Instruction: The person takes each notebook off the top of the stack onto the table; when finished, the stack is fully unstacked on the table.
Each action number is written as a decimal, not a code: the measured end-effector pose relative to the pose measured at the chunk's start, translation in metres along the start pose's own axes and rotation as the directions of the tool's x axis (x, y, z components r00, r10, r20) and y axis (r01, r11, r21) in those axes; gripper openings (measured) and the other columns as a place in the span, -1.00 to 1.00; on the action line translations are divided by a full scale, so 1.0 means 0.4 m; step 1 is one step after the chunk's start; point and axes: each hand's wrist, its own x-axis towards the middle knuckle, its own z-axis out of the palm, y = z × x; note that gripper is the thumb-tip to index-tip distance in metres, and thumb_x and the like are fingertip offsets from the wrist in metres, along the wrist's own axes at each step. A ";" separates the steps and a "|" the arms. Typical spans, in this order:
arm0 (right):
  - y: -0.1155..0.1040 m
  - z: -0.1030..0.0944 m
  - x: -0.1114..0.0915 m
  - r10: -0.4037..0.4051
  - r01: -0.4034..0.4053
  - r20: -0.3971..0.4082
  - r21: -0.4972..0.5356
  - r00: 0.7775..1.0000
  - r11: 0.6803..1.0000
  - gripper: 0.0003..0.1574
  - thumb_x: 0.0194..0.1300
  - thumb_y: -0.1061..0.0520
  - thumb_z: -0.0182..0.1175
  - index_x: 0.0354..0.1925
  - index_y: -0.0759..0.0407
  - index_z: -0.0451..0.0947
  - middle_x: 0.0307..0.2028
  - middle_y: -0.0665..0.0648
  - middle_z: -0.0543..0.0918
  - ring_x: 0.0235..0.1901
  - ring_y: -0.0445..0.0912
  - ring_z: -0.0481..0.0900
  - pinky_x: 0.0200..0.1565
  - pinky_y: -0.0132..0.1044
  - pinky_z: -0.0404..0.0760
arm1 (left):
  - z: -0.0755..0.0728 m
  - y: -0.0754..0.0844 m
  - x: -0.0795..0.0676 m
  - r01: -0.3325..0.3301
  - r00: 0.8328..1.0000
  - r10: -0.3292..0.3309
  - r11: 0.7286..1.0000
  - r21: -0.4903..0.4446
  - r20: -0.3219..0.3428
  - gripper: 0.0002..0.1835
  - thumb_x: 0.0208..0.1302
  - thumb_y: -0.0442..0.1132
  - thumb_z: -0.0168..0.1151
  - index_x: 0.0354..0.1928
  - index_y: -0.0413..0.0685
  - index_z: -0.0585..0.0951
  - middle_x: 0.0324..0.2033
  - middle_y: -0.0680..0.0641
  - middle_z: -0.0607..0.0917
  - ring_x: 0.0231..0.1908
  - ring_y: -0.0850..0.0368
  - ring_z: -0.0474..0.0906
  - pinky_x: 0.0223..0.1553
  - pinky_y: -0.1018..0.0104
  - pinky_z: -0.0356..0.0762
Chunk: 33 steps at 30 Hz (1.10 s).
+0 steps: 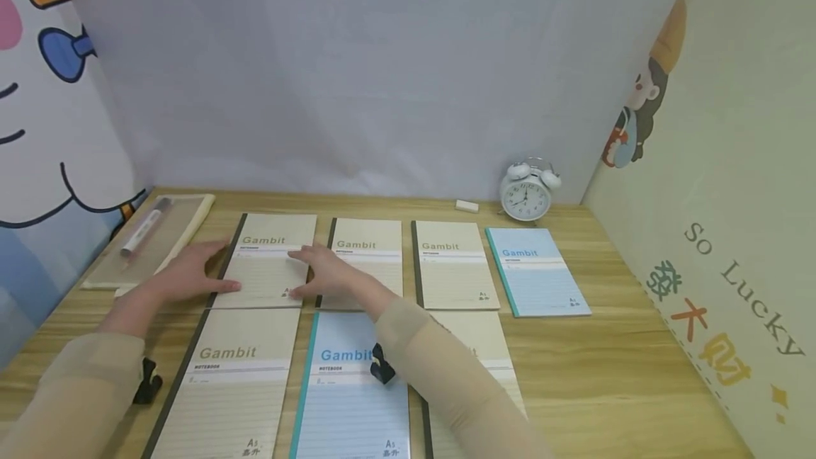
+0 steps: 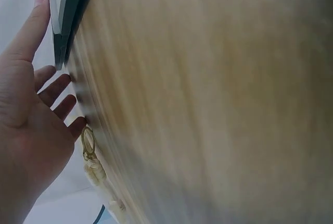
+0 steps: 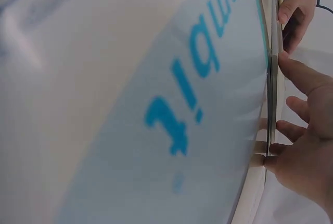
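Note:
In the head view, a cream notebook [image 1: 266, 269] with a dark spine lies at the back left of two rows of notebooks. My left hand [image 1: 181, 276] is at its spine edge, thumb over the cover and fingers spread along the side. Across from it, my right hand [image 1: 334, 276] touches the right part of the cover, its fingers spread and overlapping the second cream notebook [image 1: 372, 236]. The left wrist view shows the thumb [image 2: 36, 21] beside the dark spine [image 2: 73, 15]. Relaxed fingers of the right hand [image 3: 307, 140] rest along notebook edges in the right wrist view.
The back row continues with a cream notebook [image 1: 454, 271] and a blue one [image 1: 538, 271]. In front lie a cream [image 1: 239, 374], a blue [image 1: 353, 402] and another cream notebook, partly under my right sleeve. A pouch [image 1: 185, 222] with a marker [image 1: 146, 227], an eraser [image 1: 467, 206] and an alarm clock [image 1: 525, 197] stand around.

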 end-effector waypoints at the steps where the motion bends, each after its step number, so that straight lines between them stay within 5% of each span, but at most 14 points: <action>1: 0.000 0.003 0.001 0.011 -0.011 0.000 -0.017 1.000 1.000 -0.09 0.22 -0.14 0.26 0.42 -0.02 0.13 0.45 0.12 0.05 0.45 -0.01 -0.06 0.40 -0.19 -0.02 | -0.001 0.001 0.000 0.005 1.000 -0.005 1.000 0.003 0.004 0.21 -0.05 0.26 0.38 0.38 -0.48 0.03 0.29 -0.56 0.12 0.27 -0.52 0.00 0.20 -0.36 0.02; 9: 0.000 0.013 0.005 0.095 -0.096 -0.010 -0.043 0.995 0.994 -0.09 0.19 -0.20 0.26 0.41 -0.05 0.17 0.46 0.19 0.00 0.46 0.08 -0.14 0.39 -0.10 0.01 | -0.007 0.004 0.003 0.028 0.999 -0.028 1.000 0.004 0.028 0.20 -0.06 0.28 0.37 0.36 -0.49 0.08 0.27 -0.59 0.12 0.26 -0.54 -0.01 0.19 -0.36 0.03; 27: 0.002 0.010 0.001 0.100 -0.101 -0.014 -0.019 0.995 0.995 -0.09 0.17 -0.20 0.28 0.39 -0.02 0.21 0.42 0.20 0.12 0.45 0.11 -0.11 0.39 -0.10 0.04 | -0.021 0.027 0.006 0.019 0.998 -0.016 0.999 -0.048 0.054 0.17 -0.06 0.19 0.42 0.32 -0.57 0.10 0.24 -0.62 0.14 0.24 -0.55 0.03 0.20 -0.34 0.05; 33: 0.006 0.008 -0.005 0.112 -0.111 -0.017 0.059 0.994 0.992 -0.13 0.16 -0.14 0.31 0.37 -0.03 0.24 0.43 0.16 0.10 0.46 0.05 -0.13 0.40 -0.12 0.00 | -0.018 0.023 0.010 0.046 0.998 -0.041 0.995 -0.092 0.052 0.18 -0.06 0.22 0.41 0.34 -0.53 0.09 0.27 -0.58 0.13 0.27 -0.52 0.01 0.23 -0.32 0.02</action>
